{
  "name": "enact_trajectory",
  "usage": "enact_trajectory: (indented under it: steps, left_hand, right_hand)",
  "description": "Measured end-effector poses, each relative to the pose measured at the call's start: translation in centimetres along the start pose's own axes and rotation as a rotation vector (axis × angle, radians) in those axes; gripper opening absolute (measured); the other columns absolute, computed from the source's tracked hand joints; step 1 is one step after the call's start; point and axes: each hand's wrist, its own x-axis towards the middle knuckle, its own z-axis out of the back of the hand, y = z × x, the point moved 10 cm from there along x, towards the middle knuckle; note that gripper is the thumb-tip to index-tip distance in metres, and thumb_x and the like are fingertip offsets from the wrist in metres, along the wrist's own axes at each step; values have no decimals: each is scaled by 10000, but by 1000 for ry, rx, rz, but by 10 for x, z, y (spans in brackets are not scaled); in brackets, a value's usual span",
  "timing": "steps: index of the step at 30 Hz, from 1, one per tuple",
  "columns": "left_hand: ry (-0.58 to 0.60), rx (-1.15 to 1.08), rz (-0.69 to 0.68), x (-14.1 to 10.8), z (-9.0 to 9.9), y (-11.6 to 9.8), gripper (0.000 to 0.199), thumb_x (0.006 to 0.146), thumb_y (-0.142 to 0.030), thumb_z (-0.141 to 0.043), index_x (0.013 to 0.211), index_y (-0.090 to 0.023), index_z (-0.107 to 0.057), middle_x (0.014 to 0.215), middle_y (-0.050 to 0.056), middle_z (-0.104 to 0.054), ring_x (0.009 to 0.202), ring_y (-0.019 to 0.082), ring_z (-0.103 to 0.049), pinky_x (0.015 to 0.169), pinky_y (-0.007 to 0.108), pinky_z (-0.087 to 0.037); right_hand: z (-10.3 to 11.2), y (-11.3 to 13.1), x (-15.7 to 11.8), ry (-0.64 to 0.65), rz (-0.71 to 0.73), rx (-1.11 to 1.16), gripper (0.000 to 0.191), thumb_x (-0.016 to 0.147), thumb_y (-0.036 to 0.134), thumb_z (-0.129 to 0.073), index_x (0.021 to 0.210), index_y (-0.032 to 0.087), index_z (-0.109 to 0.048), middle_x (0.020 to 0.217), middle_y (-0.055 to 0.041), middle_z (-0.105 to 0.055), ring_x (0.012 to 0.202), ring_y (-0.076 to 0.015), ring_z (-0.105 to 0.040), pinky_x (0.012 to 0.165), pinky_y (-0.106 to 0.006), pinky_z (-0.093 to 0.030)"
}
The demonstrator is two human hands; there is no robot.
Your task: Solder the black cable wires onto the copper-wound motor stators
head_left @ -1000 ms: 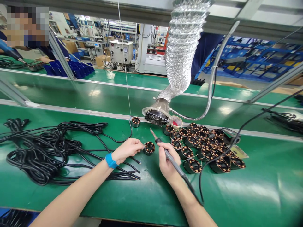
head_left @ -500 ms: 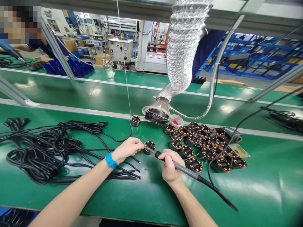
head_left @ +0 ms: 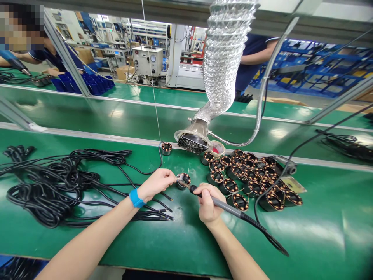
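Note:
My right hand (head_left: 209, 203) is closed around the grey handle of a soldering iron (head_left: 225, 205). The iron's tip rests at the left inner rim of a motor stator (head_left: 184, 181), a dark ring with copper windings, standing on the green bench. A faint pale wisp shows at the tip. Left of the stator, my left hand (head_left: 161, 181), with a blue wristband (head_left: 136, 198), pinches a thin wire at the stator's edge; the fingers hide most of it. Black cables (head_left: 157, 214) with bared ends lie below and left of this hand.
Many copper-wound stators (head_left: 240, 202) crowd the bench on the right; another stator (head_left: 166, 148) sits at the back. A fume extractor (head_left: 192, 140) hangs above on a foil duct (head_left: 223, 58). Coiled black cables (head_left: 52, 194) cover the left. People stand at the benches beyond.
Both hands and the iron stay almost in place. A pale wisp now shows at the iron's tip. Behind the duct, a person's forearm has come into view.

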Motion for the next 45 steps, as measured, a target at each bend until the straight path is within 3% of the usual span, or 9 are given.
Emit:
enact_trajectory:
  steps: [12,18,23,29,37,42,45]
  left_hand:
    - [10,8,10,0,-1,1,165,711,-318,-583,702,-156,-548,601,-58,-426,448,44,-264,433,216,-151]
    - [8,-2,9,0,-1,0,170,714,-318,-582,723,-149,-561,605,-56,-425,451,43,-267,427,211,-152]
    - [10,9,11,0,-2,0,185,712,-331,-587,717,-149,-553,595,-59,-428,441,40,-272,419,206,-156]
    - [9,9,4,1,-1,-1,186,711,-332,-584,712,-150,-550,590,-60,-428,439,40,-271,414,207,-157]
    - [23,-30,-10,0,-3,-2,160,722,-313,-581,691,-164,-531,533,-83,-366,438,50,-255,420,215,-146]
    - [20,17,-1,-3,0,-7,180,737,-335,-577,706,-160,-550,560,-76,-385,444,51,-239,430,220,-129]
    - [-17,102,-83,-6,9,-20,231,751,-365,-586,678,-146,-575,591,-49,-451,490,63,-297,458,216,-183]
  right_hand:
    - [8,-9,-4,-101,-86,-1,376,926,281,-386,686,204,-665,532,-4,-533,538,-174,-583,570,-327,-475]
    - [3,-6,0,-96,-51,30,300,940,242,-418,803,188,-680,592,-4,-573,526,-150,-565,561,-310,-465]
    - [-10,2,8,-9,12,-3,202,934,164,-467,963,192,-665,752,-21,-646,649,-146,-621,633,-297,-497]
    - [-26,9,17,122,71,-105,255,912,109,-498,1111,208,-624,918,-49,-629,803,-151,-631,744,-301,-518]
    - [-53,-5,14,346,-15,-196,607,773,143,-647,1340,259,-465,1245,-91,-503,972,-199,-631,907,-363,-534]
    - [-62,-16,8,423,-13,-186,562,853,156,-611,1369,286,-433,1280,-95,-475,974,-189,-638,903,-351,-535]
    - [-63,-16,9,453,-3,-168,530,873,125,-570,1360,286,-433,1258,-89,-473,953,-175,-633,885,-335,-530]
